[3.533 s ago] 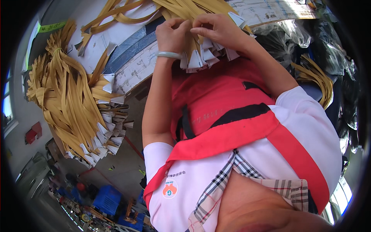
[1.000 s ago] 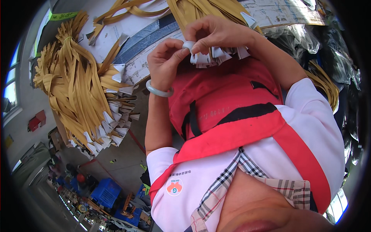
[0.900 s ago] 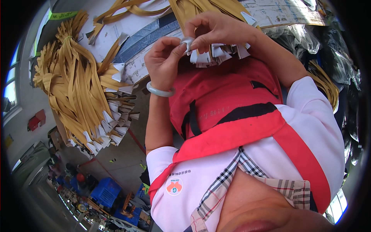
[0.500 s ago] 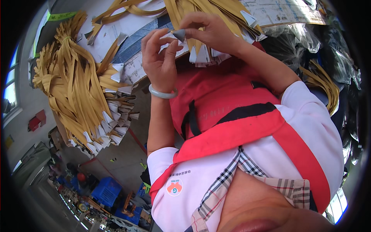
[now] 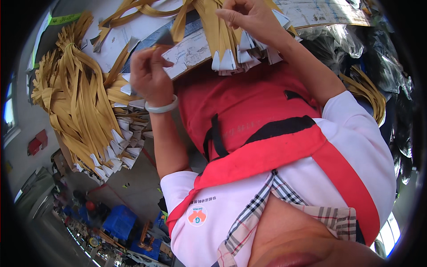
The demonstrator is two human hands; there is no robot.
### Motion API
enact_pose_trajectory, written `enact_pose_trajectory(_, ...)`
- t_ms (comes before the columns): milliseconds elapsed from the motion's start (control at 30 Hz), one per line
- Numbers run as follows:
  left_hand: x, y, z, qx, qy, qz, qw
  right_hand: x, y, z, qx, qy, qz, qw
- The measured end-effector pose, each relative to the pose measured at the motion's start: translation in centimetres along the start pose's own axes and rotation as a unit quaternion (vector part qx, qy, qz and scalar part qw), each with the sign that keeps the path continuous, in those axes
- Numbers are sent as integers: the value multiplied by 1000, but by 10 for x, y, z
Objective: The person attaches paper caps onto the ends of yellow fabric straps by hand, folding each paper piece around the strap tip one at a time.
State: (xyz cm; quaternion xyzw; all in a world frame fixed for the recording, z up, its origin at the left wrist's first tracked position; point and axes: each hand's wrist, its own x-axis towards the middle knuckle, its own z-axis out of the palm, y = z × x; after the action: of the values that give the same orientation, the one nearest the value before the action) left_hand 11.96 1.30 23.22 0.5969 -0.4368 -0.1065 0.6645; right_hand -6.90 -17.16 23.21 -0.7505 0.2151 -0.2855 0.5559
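Note:
My left hand [image 5: 153, 75] is closed in a pinch on the end of a tan fabric strip, with a dark grey tip [image 5: 165, 38] sticking up above the fingers; motion blurs it a little. Apart from it, my right hand [image 5: 255, 20] is over the tan strips [image 5: 211, 26] on the table, thumb and fingers apart, holding nothing I can see. Those strips have white folded ends [image 5: 227, 60] hanging over the near table edge. A large tied bundle of tan strips [image 5: 82, 95] with white ends drapes down beside my left hand.
The worn white table [image 5: 189, 55] has a blue strip of cloth [image 5: 149, 38] along it. Clear plastic bags [image 5: 340, 42] and another tan bundle [image 5: 369, 95] are at the right. Down at the left, a blue crate [image 5: 119, 222] stands on the floor.
My hands have separated. The left has moved left and down with the grey-tipped strip end, while the right has let go of it and shifted up and right over the strips.

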Motion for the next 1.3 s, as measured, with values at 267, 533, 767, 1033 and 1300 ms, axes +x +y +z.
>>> enact_pose_trajectory(267, -4, -27, -84, 134, 163, -67, 975, -18, 18, -35, -74, -44, 62, 994)
enact_pose_trajectory(533, -65, -24, 46, 203, -183, -87, 958, -32, 0, 20, -290, -303, 8, 908)
enact_pose_trajectory(767, -69, -37, 39, 125, -218, -156, 955, -48, 18, 26, -181, -194, -57, 962)
enact_pose_trajectory(1033, -47, -20, 27, 35, -165, -192, 967, -26, 7, 34, -268, -313, -84, 907)
enact_pose_trajectory(1300, -85, -40, 31, 101, -193, -253, 943, -38, 25, 38, -346, -250, -132, 895)
